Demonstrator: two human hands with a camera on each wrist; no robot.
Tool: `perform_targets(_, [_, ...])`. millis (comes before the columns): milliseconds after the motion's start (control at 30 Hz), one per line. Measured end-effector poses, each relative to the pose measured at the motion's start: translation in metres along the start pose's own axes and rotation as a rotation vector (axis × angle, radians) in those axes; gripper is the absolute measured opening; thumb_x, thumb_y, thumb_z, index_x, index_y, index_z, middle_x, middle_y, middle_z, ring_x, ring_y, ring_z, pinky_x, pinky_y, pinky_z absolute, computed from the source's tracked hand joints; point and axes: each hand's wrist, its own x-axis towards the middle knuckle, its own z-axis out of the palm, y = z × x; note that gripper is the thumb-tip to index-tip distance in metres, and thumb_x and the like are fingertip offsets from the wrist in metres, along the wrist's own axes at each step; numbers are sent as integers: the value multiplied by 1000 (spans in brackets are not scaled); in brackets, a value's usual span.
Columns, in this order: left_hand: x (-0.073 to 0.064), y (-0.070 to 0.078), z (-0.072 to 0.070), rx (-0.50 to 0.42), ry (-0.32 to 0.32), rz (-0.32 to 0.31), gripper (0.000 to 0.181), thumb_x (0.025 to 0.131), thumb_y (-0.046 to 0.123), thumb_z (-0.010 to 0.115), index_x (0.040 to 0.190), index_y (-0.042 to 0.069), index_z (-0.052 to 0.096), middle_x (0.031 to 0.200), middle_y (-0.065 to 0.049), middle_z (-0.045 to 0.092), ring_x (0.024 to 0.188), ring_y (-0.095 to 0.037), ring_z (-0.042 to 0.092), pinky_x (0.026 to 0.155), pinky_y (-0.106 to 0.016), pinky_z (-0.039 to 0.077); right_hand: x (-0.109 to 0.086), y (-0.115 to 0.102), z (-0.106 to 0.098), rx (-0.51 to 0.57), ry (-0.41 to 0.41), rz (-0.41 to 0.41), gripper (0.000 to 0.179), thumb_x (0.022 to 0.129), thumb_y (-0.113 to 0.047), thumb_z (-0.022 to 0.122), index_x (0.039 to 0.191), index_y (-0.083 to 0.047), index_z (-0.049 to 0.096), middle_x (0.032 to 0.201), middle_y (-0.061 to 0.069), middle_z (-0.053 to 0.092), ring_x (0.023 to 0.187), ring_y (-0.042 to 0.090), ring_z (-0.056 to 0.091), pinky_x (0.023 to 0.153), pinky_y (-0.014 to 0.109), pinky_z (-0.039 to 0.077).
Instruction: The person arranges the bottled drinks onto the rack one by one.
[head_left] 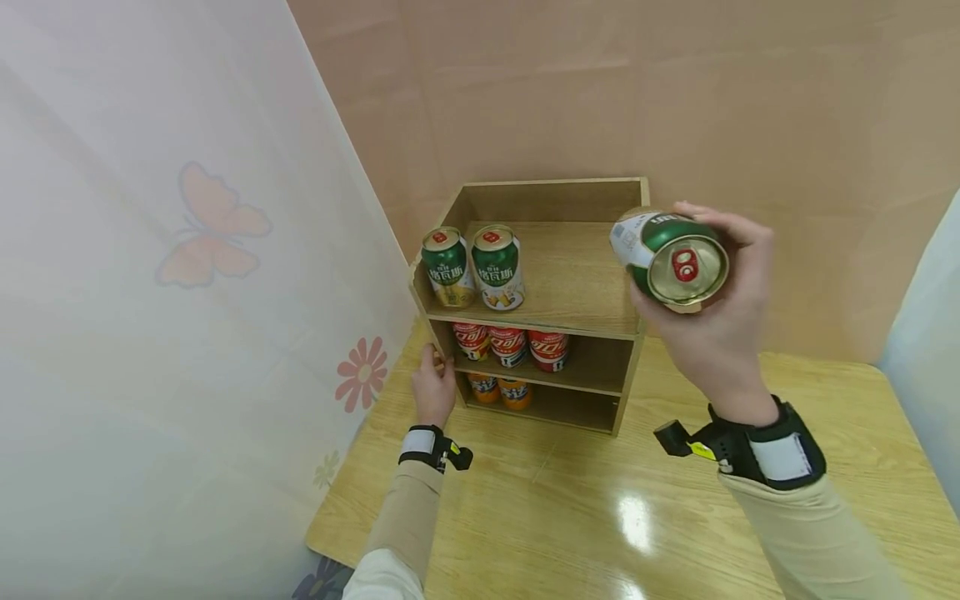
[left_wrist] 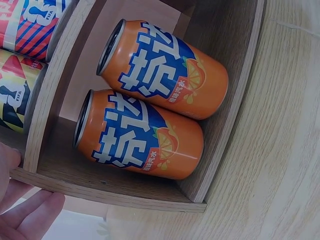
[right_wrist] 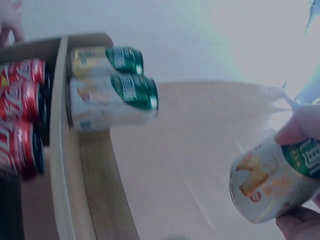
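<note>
My right hand [head_left: 720, 342] grips a green-and-white drink can [head_left: 656, 236] in the air, to the right of a small wooden shelf [head_left: 570, 326]. The can is tilted, its gold top with a red tab facing the head camera. At the shelf's left side, my left hand [head_left: 435, 390] holds the side panel, thumb [left_wrist: 9, 159] inside and fingers [left_wrist: 42, 212] outside. Two similar cans, one green and gold [head_left: 447, 268] and one green and white [head_left: 498, 268], stand upright together at the top level's left.
Red cola cans [head_left: 548, 350] stand in a row on the middle level. Two orange soda cans [left_wrist: 165, 70] stand side by side on the bottom level. The shelf rests on a wooden table [head_left: 570, 500], near a white curtain [head_left: 225, 375] on the left.
</note>
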Motion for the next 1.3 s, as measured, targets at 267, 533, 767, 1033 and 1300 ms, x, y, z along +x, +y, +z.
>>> perform_targets(267, [-1,-2,1,-3,6,13,21,101,7,64,120,4,57,106,-27,71,88,-36,74,72,-49,60,-7,3,25,41,-136,14,64,68,20,73,125,15,44,134,24,55,131,36,48,110,45,38])
perform_targets(533, [-2,-3,1,3,23,22,20,100,6,65,118,4,57,103,-27,72,87,-36,74,71,-49,60,-20,20,43,86,-251,79,71,69,31,71,129,22,35,136,35,46,133,34,45,111,42,38])
perform_targets(767, [-2,-4,3,16,11,4,22,101,8,64,121,5,57,105,-26,72,88,-36,74,72,-49,60,-37,51,48,115,-270,200,73,72,30,68,136,12,36,142,24,45,128,26,48,108,37,41])
perform_targets(1033, [0,-5,3,29,20,43,20,100,8,64,119,4,56,104,-27,72,84,-37,74,68,-50,60,-37,46,53,41,-282,257,71,72,28,69,133,14,36,137,24,48,124,19,52,105,34,44])
perform_targets(1300, [-1,-6,4,37,20,51,18,101,9,64,116,4,56,100,-26,72,81,-37,74,65,-49,60,-39,56,55,14,-296,308,72,76,21,76,135,12,37,133,23,51,125,26,54,106,33,44])
